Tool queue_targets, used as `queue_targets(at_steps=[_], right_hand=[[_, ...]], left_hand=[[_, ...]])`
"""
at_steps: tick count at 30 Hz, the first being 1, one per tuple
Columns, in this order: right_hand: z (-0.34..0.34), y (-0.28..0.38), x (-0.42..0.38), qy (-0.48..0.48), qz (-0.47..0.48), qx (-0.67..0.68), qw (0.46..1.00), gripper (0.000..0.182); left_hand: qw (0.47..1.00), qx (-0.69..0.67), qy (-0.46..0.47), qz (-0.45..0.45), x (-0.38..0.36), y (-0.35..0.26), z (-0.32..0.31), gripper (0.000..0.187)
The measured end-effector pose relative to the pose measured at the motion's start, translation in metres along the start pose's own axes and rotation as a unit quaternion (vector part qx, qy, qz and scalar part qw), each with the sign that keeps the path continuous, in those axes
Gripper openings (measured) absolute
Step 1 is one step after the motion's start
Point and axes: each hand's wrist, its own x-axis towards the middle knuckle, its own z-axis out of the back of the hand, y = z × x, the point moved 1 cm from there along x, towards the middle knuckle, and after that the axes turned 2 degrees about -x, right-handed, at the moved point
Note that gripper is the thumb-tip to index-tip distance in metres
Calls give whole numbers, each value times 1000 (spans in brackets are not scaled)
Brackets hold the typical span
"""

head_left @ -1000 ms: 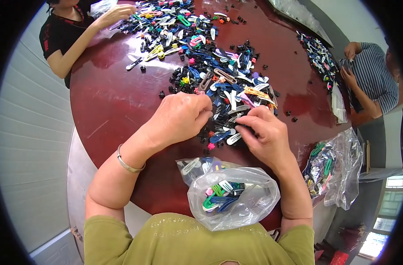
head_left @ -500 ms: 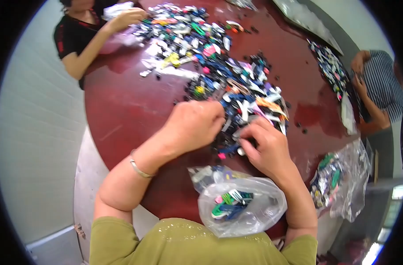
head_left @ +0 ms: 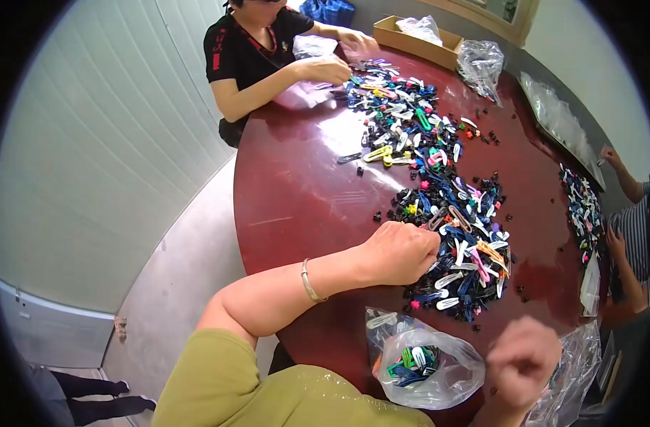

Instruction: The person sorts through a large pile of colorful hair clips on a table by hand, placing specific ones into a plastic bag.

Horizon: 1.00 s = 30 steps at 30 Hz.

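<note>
At a round red table (head_left: 296, 206), a long heap of mixed hair clips (head_left: 453, 235) is being worked by the person in the olive shirt. The left hand (head_left: 400, 252) is kept curled, fingers pressed together, against the near edge of the heap, much as it was a second ago. The right hand (head_left: 523, 361) has been drawn back from the heap, where it was picking among the clips half a second ago, and is now seen low beside the clear plastic bag (head_left: 428, 366) at the table's near edge; it is blurred and bunched, and whether a clip is pinched in it cannot be told. A few clips are already held in the bag. The pull-back is judged to be a carry from heap to bag. Across the table, a person in a black shirt (head_left: 247, 50) is busy at the far end of the heap, and a striped sleeve (head_left: 635, 235) is seen at the right.
</note>
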Motion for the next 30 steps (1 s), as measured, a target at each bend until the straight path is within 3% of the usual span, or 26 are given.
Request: queue_targets(at_steps=[3,6,8,10,13,16,19,23,26,28,30], right_hand=[[3,9,9,193,86,-30,977,17],[-6,9,14,81,-13,-73,994,11],[-9,-34,14,-78,26,-113,990,17],[-21,-64,20,-111,-29,-131,985,25],[-35,-76,20,-33,-67,-143,987,34],[-44,-78,19,-6,-18,-170,985,22],[-42,-75,19,-10,-23,-148,989,14],[-22,-54,19,-68,-120,-72,988,10],[2,-26,10,-41,-35,-45,998,12],[6,-3,12,91,8,1,996,18],[-13,4,7,78,17,-20,997,19]], left_hand=[[1000,-16,7,2,1,-6,5,6],[999,-50,5,-8,1,-6,5,7],[999,-51,10,-12,1,-7,5,6],[997,-63,18,-32,2,-7,4,7],[990,-96,62,-81,-1,-7,-1,8],[981,-126,84,-124,-4,-14,-2,8],[980,-130,88,-120,-4,-19,0,11],[985,-136,86,-65,-1,-21,7,16],[991,-46,94,-85,-1,-11,7,19],[989,-16,119,-83,-2,-8,6,18],[988,0,130,-87,-2,-7,2,16]])
